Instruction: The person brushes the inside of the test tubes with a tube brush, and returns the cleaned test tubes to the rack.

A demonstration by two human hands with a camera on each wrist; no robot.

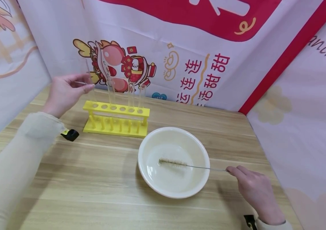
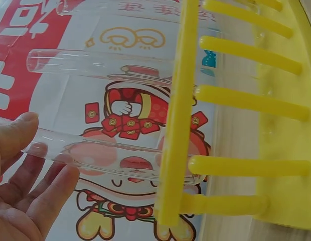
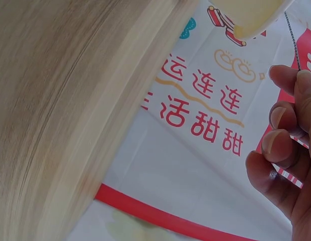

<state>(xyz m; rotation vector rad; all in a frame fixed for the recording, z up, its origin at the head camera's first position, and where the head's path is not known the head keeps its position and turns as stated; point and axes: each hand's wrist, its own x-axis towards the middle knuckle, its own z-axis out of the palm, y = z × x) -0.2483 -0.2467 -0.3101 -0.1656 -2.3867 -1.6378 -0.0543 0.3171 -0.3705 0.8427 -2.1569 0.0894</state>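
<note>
At the left end of the yellow test tube rack [image 1: 115, 127], my left hand [image 1: 69, 91] pinches a clear test tube [image 2: 110, 153] near its upper end. In the left wrist view, that tube's lower end passes through the rack's top bar [image 2: 176, 115]. My right hand [image 1: 255, 187] pinches the thin wire handle of a test tube brush [image 1: 173, 163], right of the white basin [image 1: 144, 153]. The bristles lie over the inside of the basin; whether they touch its bottom I cannot tell. The right wrist view shows the wire [image 3: 293, 40] between thumb and forefinger.
Other clear test tubes [image 1: 112, 92] stand upright in the rack. The basin sits on the wooden table [image 1: 100, 185], just right of the rack. A printed cloth [image 1: 163, 35] hangs behind the table, with more cloth along both sides.
</note>
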